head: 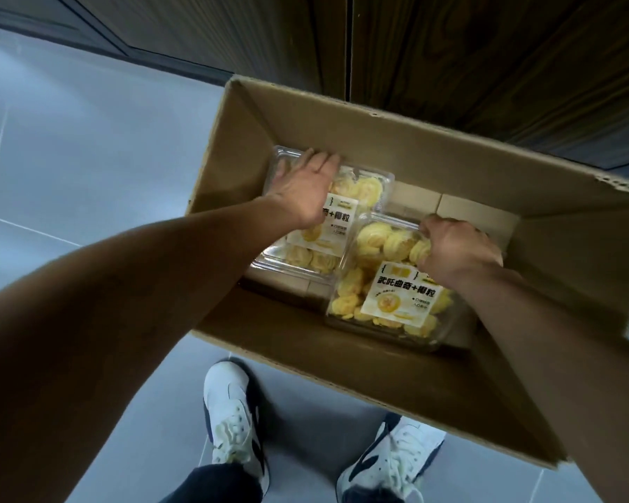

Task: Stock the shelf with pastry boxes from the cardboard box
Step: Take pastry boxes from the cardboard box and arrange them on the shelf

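Observation:
An open cardboard box [342, 139] stands on the floor with two clear plastic pastry boxes of yellow cookies inside. My left hand [305, 190] lies over the far end of the left pastry box [364, 190], fingers curled over its far edge. My right hand [454, 252] grips the far right edge of the right pastry box [389, 299], which sits tilted and overlaps the left one. Both carry white labels with black print. The fingertips of both hands are hidden behind the boxes' edges.
Dark wood-grain panels [487, 59] rise right behind the cardboard box. Grey floor tiles [69, 139] spread to the left. My two white and navy sneakers [233, 419] stand at the box's near side. The box's right half shows bare cardboard bottom [469, 212].

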`<move>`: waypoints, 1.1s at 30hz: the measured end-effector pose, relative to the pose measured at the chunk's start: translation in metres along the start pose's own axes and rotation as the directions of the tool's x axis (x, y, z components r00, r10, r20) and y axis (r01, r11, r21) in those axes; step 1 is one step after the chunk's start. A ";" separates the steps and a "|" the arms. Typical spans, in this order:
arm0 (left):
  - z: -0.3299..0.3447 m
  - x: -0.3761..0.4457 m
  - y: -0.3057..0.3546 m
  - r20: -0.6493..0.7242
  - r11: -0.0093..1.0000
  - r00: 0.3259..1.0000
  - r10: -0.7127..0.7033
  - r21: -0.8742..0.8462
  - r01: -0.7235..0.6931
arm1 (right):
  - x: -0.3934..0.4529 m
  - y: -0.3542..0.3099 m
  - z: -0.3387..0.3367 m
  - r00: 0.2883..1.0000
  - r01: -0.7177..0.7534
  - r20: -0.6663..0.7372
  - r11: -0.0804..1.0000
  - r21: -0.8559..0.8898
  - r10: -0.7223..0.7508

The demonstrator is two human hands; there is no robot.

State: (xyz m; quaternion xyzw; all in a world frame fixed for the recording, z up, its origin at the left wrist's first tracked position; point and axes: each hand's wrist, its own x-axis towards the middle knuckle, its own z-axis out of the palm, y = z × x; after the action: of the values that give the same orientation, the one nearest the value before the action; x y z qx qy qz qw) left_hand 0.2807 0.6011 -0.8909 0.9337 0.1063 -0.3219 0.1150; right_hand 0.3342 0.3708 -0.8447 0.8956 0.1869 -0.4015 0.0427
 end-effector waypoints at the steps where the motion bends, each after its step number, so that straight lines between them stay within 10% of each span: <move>1: 0.004 0.005 0.001 -0.002 0.998 1.000 -0.014 0.053 0.014 | 0.005 -0.001 0.000 1.000 0.004 0.005 1.000 0.002 -0.004; 6: 0.003 0.015 0.006 -0.065 0.973 0.998 -0.020 0.227 0.035 | 0.018 -0.001 0.000 1.000 0.014 0.016 1.000 0.008 -0.014; 18: -0.068 -0.084 0.002 -0.068 0.996 0.996 0.060 -0.055 -0.064 | -0.086 -0.027 -0.030 0.992 0.071 -0.107 0.998 -0.002 -0.070; 33: -0.329 -0.371 0.049 -0.254 0.985 0.952 0.171 0.026 -0.170 | -0.393 -0.017 -0.209 0.919 -0.014 -0.389 0.991 0.131 0.065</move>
State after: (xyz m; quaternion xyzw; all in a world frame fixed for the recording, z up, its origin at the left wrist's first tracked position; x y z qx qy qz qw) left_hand 0.1980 0.6019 -0.3998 0.9732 0.0386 -0.1883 0.1260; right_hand 0.2361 0.3161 -0.4134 0.9623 0.1480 -0.2242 -0.0437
